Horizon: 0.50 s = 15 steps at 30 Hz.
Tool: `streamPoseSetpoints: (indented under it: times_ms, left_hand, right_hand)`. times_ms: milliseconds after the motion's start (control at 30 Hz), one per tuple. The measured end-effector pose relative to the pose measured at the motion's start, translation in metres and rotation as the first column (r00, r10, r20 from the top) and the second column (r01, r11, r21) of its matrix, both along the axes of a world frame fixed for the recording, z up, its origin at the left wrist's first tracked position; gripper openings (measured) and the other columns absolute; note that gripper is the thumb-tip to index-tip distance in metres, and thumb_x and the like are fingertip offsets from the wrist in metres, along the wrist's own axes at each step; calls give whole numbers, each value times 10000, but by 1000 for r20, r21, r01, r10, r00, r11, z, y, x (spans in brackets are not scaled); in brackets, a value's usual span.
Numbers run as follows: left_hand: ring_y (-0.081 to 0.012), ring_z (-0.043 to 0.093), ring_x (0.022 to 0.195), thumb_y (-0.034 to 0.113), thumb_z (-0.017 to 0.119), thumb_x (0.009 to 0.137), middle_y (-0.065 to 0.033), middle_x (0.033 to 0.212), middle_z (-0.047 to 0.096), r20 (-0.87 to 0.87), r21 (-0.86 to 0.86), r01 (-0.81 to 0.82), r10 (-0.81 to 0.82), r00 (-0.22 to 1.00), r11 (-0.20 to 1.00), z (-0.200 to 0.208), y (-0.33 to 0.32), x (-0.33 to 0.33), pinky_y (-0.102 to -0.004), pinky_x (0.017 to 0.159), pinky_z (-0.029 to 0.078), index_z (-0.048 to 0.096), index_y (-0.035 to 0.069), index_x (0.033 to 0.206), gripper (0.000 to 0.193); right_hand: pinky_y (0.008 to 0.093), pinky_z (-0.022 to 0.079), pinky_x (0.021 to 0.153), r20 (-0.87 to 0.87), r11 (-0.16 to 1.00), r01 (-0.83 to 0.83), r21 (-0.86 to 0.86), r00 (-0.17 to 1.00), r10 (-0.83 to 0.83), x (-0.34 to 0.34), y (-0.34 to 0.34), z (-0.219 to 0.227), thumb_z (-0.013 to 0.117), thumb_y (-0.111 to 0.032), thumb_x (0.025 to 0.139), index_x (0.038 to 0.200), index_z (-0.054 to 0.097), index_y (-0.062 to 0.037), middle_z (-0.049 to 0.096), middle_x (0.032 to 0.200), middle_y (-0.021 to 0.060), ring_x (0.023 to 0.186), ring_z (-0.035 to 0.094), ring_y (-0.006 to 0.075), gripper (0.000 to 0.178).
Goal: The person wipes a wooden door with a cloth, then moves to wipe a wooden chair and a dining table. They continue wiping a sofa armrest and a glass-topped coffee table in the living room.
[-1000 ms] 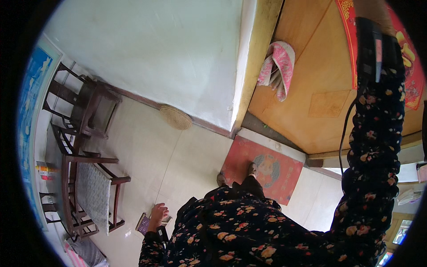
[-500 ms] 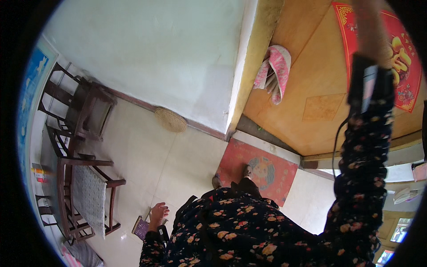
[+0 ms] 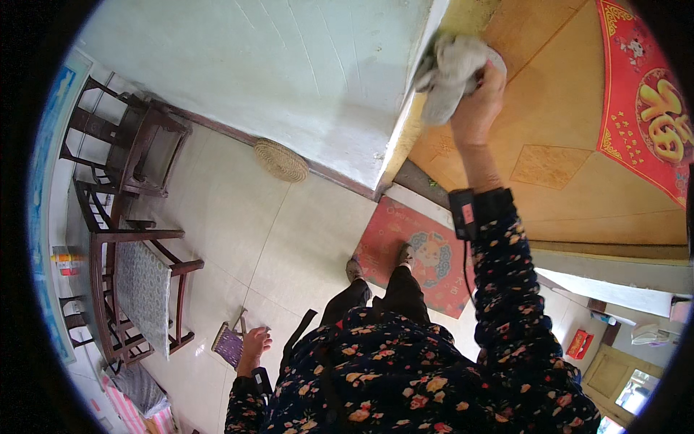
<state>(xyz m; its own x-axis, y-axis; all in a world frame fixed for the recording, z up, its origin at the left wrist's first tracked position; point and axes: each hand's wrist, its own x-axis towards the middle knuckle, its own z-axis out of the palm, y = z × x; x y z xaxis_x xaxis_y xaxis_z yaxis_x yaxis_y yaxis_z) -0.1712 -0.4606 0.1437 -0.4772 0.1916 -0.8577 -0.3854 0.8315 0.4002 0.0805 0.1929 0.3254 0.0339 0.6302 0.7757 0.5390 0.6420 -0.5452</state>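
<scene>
My right hand [image 3: 480, 108] is raised at the upper right, closed around a bunched greyish-white cloth [image 3: 454, 72]. The cloth looks slightly smeared and lies in front of the door's edge and the yellowish door frame [image 3: 412, 134]. Behind the hand is the wooden door [image 3: 549, 123]. My left hand [image 3: 254, 346] hangs low beside my body, its fingers loosely apart and nothing seen in them. Nearest to it is a small stool with a purple woven seat [image 3: 229, 346].
Under my feet lies a red mat [image 3: 416, 253] at the threshold. A round straw mat [image 3: 281, 160] leans by the wall's foot. Dark wooden chairs stand at the left, one with a patterned seat cover [image 3: 142, 289]. A red poster [image 3: 647, 94] is on the door.
My right hand has come down and left from before the red poster and now holds the cloth. The pink-and-white cloth that hung on the door no longer shows. The left hand has hardly moved.
</scene>
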Motion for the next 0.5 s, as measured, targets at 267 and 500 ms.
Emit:
streamPoseSetpoints:
  times_ms: [267,500]
  left_hand:
    - [-238,680,847,231,617,896,-109,1025,664,47,-10,35,-34,998,999,-3,-25,3,-380,717,579,567,65,1206,355]
    - [-246,688,871,285,638,913,-128,1004,669,26,84,62,-64,998,995,-45,-61,-2,-392,726,581,542,29,1224,414]
  right_hand:
    - [422,486,817,-550,710,-221,-669,789,-273,-11,6,-241,466,-288,960,1072,582,-13,616,1053,135,979,604,298,319]
    - [380,513,871,-865,339,-850,-403,232,-445,4,-6,-253,399,-375,985,1147,603,-83,654,1114,85,1030,627,252,391]
